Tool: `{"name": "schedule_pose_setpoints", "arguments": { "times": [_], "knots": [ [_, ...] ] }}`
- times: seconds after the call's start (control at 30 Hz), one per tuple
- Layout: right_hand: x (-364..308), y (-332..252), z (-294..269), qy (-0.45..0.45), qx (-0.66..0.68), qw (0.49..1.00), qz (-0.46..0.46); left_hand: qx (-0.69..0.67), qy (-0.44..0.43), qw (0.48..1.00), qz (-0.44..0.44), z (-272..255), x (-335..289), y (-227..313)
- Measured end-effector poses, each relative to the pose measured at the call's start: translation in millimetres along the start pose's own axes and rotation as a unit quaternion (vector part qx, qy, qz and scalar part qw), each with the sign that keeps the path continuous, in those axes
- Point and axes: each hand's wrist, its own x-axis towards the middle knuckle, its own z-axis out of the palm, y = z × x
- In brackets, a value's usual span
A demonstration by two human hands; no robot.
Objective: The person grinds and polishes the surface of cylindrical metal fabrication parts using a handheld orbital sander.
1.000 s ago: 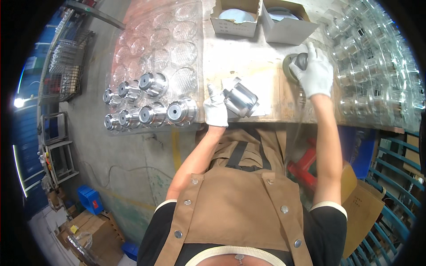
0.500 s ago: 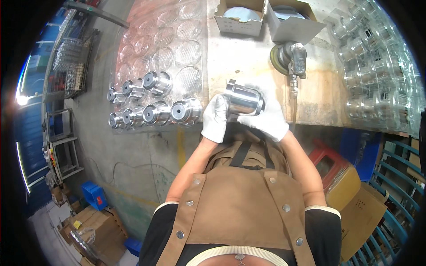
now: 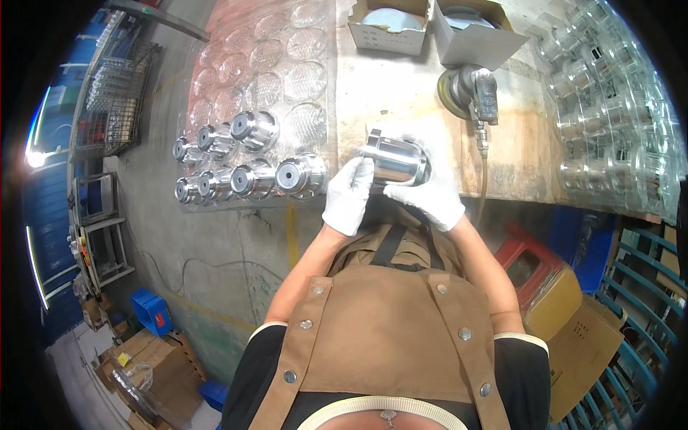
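A shiny metal cylindrical part (image 3: 394, 159) with a flange at its left end lies on its side between my two white-gloved hands, over the table's near edge. My right hand (image 3: 435, 190) wraps round its right end, thumb along the near side. At the flanged end, the fingers of my left hand (image 3: 350, 192) are bent against the metal; their tips are partly blurred. To the left, several similar metal parts (image 3: 300, 175) stand in two rows in a clear plastic blister tray (image 3: 306, 82), whose farther pockets hold none.
A round-pad sander (image 3: 469, 93) with a hose (image 3: 484, 172) lies right of my hands. Behind it stand two open cartons (image 3: 387, 39) with round discs. Clear trays of metal parts (image 3: 595, 122) are stacked at the right. A red and yellow stool (image 3: 534, 276) is below the table.
My left hand has shifted slightly toward me along the flanged end. My right hand still holds the metal part in nearly the same place.
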Motion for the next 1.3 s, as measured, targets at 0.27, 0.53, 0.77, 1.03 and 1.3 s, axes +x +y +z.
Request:
{"name": "schedule_pose_setpoints", "arguments": {
  "times": [0.27,0.53,0.77,1.03,1.3],
  "knots": [
    [-4,-17,11,0.09,-0.335,0.916,-0.201,-0.083,-0.004,0.995,-0.049,6,1,8],
    [-18,-28,1,0.083,-0.124,0.986,-0.076,-0.201,0.021,0.978,0.046,-8,5,-33],
    [-12,-24,1,0.046,0.03,0.98,0.193,-0.171,-0.081,0.977,0.097,-18,12,-28],
    [-13,-20,3,0.07,0.17,0.972,0.147,-0.554,-0.108,0.775,-0.285,0,13,-22],
    [-14,-17,-2,0.16,0.2,0.952,0.167,-0.34,-0.068,0.935,-0.071,7,13,-6]
  ]
}}
